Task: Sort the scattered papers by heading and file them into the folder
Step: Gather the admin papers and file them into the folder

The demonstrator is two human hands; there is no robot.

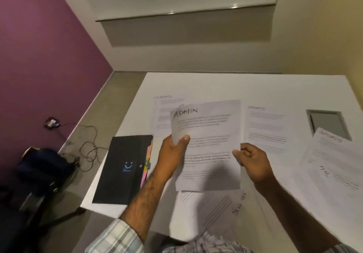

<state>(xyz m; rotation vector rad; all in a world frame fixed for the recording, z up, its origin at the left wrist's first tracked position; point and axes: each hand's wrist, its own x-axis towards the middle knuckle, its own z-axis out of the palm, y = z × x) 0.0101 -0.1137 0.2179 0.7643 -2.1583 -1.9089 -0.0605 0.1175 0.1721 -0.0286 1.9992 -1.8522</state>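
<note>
I hold a printed sheet headed ADMIN (212,131) above the white table (275,87). My left hand (173,152) grips its left edge with the thumb on top. My right hand (253,160) pinches its right edge. A black folder (121,170) with coloured tabs at its right side lies shut on the table's left part, just left of my left forearm. Other sheets lie flat: one at the back left (161,113), one right of the held sheet (267,133), a pile headed HR at the far right (330,166), and one by the near edge (212,207).
A grey rectangular cut-out (328,123) sits in the table at the back right. Left of the table, on the floor, are a dark bag on a chair (43,168), loose cables (88,148) and a wall socket (51,122). A purple wall stands on the left.
</note>
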